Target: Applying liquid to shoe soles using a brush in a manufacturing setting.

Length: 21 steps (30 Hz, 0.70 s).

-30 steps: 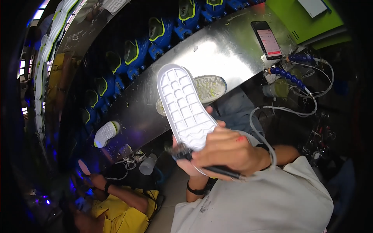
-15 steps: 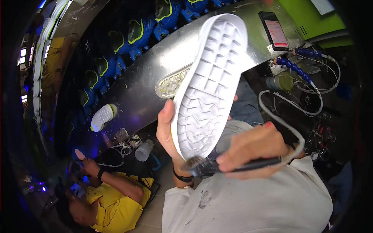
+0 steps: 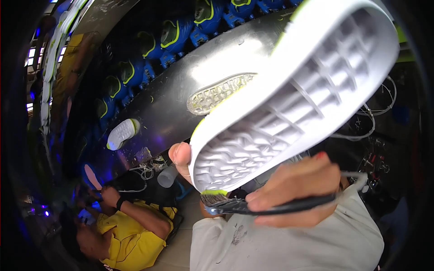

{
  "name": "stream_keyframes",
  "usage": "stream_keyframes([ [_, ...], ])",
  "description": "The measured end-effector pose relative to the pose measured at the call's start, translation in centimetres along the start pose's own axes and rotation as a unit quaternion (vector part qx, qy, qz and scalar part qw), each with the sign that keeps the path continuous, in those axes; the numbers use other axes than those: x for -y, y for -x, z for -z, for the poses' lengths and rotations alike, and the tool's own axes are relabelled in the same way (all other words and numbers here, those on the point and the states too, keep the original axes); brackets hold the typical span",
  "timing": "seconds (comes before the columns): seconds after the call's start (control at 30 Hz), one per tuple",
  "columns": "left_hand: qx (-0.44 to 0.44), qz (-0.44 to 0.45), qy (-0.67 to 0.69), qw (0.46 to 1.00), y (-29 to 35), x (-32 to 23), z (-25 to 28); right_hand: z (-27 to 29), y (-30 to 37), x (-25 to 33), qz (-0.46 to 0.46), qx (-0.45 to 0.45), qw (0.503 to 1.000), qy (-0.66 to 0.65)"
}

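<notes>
a white shoe sole [image 3: 294,117] fills the centre and upper right of the frame, its ribbed hollow face toward the camera. its long axis runs diagonally, the narrower end pointing lower left, the broad end upper right. the left hand [image 3: 182,157] grips the lower-left end, thumb on the outer wall, other fingers hidden behind, probably leaving the rim free. the right hand's [image 3: 300,192] fingers clamp a dark brush [image 3: 271,209], held low and nearly level, seemingly so the bristles meet that rim. a patterned sole [image 3: 217,95] lies on the desk [image 3: 174,92] behind.
</notes>
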State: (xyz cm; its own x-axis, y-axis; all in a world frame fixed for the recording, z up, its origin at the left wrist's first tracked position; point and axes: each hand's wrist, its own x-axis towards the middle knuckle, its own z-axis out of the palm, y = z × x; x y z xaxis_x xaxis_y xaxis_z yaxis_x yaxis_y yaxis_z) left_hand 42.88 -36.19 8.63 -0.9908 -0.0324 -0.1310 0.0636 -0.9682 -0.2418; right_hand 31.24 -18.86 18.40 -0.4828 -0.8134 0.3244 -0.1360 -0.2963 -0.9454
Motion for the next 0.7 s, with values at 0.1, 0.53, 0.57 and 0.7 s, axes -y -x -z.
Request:
stream_keyframes([
  [0.1,0.062,-0.011,-0.008,0.998,-2.5,0.3,-1.0,1.1,-0.2,-0.7,-0.073,-0.077,0.994,0.038],
  [0.53,0.027,-0.093,-0.147,0.984,-3.4,1.4,-3.5,5.4,-1.2,0.3,0.010,-0.096,0.969,0.227],
  [0.57,-0.013,-0.105,-0.141,0.984,-3.7,2.4,-4.1,4.8,-1.0,0.9,-0.005,-0.012,0.975,0.221],
  [0.7,0.122,-0.026,0.002,0.992,-2.5,0.3,-4.3,-0.5,-0.6,-1.1,0.000,0.087,0.983,0.162],
])
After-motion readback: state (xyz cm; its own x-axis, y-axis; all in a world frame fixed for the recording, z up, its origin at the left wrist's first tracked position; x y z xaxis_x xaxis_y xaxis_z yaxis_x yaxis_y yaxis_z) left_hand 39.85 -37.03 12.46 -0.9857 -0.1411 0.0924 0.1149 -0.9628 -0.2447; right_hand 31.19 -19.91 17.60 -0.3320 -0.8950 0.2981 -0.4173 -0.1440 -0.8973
